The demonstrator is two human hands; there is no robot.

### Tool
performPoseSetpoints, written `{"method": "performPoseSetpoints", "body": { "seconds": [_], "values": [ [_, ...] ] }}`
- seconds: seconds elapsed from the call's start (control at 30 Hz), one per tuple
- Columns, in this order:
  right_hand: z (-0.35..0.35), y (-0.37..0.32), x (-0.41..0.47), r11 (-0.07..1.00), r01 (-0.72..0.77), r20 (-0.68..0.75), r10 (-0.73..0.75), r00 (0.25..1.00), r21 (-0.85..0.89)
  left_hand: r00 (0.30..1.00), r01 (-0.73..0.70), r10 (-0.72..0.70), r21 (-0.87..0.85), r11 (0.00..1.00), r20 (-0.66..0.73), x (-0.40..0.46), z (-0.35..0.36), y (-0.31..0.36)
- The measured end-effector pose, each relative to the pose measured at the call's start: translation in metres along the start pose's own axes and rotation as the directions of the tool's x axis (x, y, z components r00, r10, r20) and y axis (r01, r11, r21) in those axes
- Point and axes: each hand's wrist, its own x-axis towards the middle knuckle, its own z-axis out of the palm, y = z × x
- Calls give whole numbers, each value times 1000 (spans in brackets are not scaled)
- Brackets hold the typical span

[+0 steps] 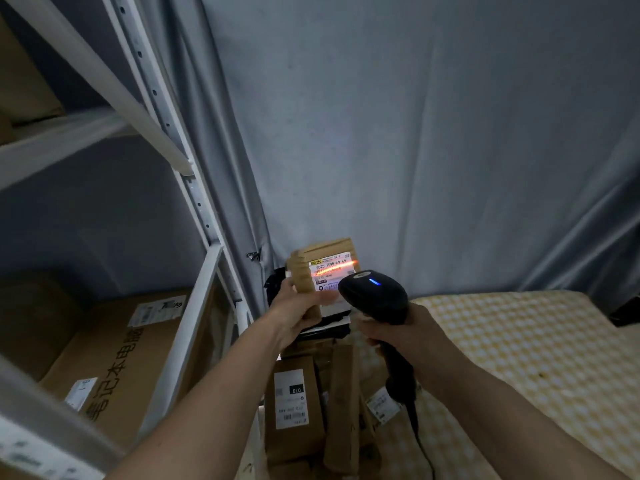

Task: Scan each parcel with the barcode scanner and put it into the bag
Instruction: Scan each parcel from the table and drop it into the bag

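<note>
the left hand (298, 306) grips a small brown cardboard parcel (323, 271) by its near left edge, fingers curled round the side, and holds it upright in the middle of the scene with its white shipping label (332, 275) facing the camera. the right hand (398, 332) is wrapped tight round the handle of a black pistol-shaped barcode scanner (375, 296), held just right of the parcel, with a small blue light lit on top of its head. an orange-red scan line (337, 267) lies slanted across the upper part of the label. below the hands lies a pile of brown cardboard parcels (301, 407) with white labels. a yellow checked cloth (519, 348) covers the surface on the right. on the left a white metal shelf rack (194, 299) holds a large brown carton (114, 368). a grey curtain (415, 133) hangs on the far side.
</note>
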Motion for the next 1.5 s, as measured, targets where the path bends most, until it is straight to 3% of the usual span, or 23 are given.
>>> {"method": "performPoseSetpoints", "body": {
  "seconds": [0.2,0.33,0.43,0.67,0.87,1.0,1.1,1.23,1.37,1.5],
  "values": [
    [-21,35,-1,995,-32,-261,57,964,97,968,233,-244,152,960,54,18,39,-30],
    [-60,64,-29,973,-79,-388,161,908,218,911,312,-371,291,905,178,22,90,-56],
    [-98,83,-58,962,-119,-485,228,844,244,872,292,-403,367,883,278,19,141,-70],
    [-196,112,-142,943,-151,-724,325,608,297,725,199,-495,542,816,479,-1,278,-101],
    [-279,129,-214,935,-136,-833,353,426,327,608,66,-489,574,816,625,-39,401,-125],
    [-333,140,-248,928,-80,-857,367,362,363,545,1,-457,545,839,703,-65,474,-144],
    [-371,147,-267,916,-15,-867,385,316,401,553,-24,-414,510,860,723,-81,522,-160],
    [-411,152,-285,903,44,-870,398,290,428,631,7,-390,498,867,671,-101,569,-177],
    [-447,158,-293,899,99,-888,396,233,427,665,18,-363,471,882,653,-105,614,-189],
    [-483,169,-291,871,131,-874,446,193,473,654,8,-386,504,863,650,-101,668,-203]
  ]
}}
